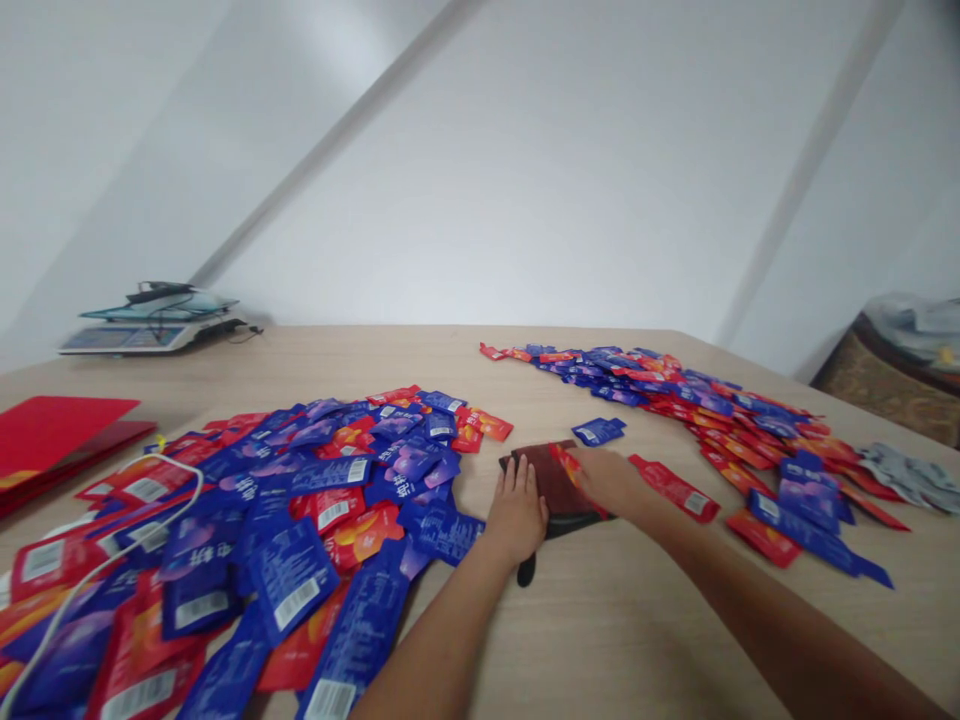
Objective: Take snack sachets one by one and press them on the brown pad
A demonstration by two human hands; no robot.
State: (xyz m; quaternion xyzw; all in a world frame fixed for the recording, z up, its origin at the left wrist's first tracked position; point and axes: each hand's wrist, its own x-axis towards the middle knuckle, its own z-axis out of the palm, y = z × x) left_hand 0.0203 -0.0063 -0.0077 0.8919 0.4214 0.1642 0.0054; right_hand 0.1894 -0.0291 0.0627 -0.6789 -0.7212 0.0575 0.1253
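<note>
A dark brown, flat block (pixel 551 478) lies on the table in front of me, with a black edge along its near side and a short black tab (pixel 527 571) sticking out below. My left hand (pixel 517 510) lies flat on the block's left part, fingers stretched and close together. On its right part my right hand (pixel 600 478) has its fingers closed on a red and orange packet (pixel 568 465), which is partly hidden by the hand. A red packet (pixel 675 488) lies just right of that hand, and a blue packet (pixel 598 431) lies behind it.
A large heap of blue and red packets (pixel 300 500) spreads over the left side, crossed by a white cable (pixel 112 565). Another heap (pixel 645 380) runs along the right, with grey gloves (pixel 911 478) at its end. A red folder (pixel 67 435) and a scale (pixel 150 335) stand left.
</note>
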